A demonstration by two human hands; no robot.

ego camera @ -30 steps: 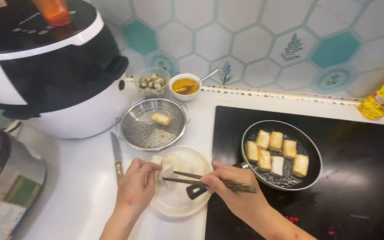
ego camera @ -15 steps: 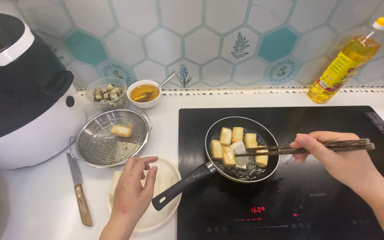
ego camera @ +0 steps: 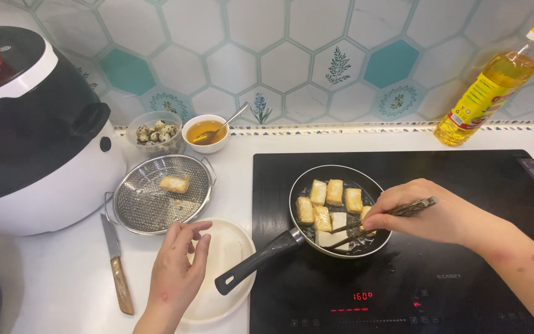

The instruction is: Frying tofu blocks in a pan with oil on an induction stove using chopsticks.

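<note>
My right hand [ego camera: 431,216] pinches dark wooden chopsticks [ego camera: 378,222], tips on pale tofu slabs [ego camera: 332,210] in the small black frying pan [ego camera: 341,210]. My left hand [ego camera: 177,272], fingers loosely curled, empty, hovers over the round white plate [ego camera: 227,247].

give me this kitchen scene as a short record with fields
right hand: holds chopsticks, tips in the frying pan
pan contents: tofu pieces, mostly golden, in oil
left hand: empty, over the white plate
strainer: one fried piece inside
knife: on the counter, left of the plate
back: oil bottle, sauce bowl, bowl of speckled eggs
</note>
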